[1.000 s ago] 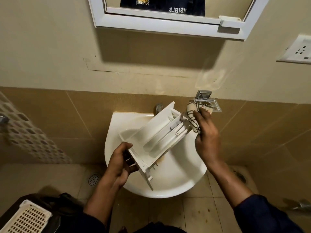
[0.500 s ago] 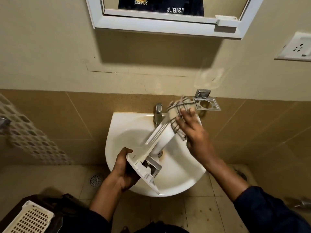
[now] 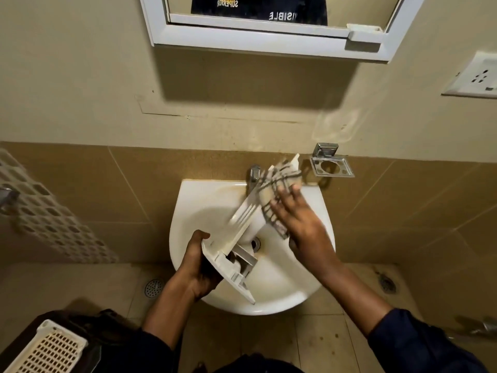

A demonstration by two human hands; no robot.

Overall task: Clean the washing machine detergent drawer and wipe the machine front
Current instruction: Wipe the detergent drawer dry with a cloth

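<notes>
The white detergent drawer (image 3: 236, 246) is held slanted over the white wash basin (image 3: 282, 292), its front panel low and its far end up by the tap. My left hand (image 3: 200, 267) grips the drawer at the front panel end. My right hand (image 3: 301, 219) lies with straight fingers on a beige checked cloth (image 3: 277, 195) and presses it against the drawer's upper side. The drawer's middle is motion-blurred. The washing machine is not in view.
A chrome tap (image 3: 254, 175) stands at the basin's back. A chrome soap holder (image 3: 330, 165) is fixed to the tiled wall at the right. A mirror cabinet (image 3: 269, 36) hangs above, a socket (image 3: 478, 76) at the far right. A white perforated basket (image 3: 45, 348) sits at the bottom left.
The drawer was turned from compartments-up onto its side. My right hand moved the cloth from the drawer's far end onto its side and slid it along.
</notes>
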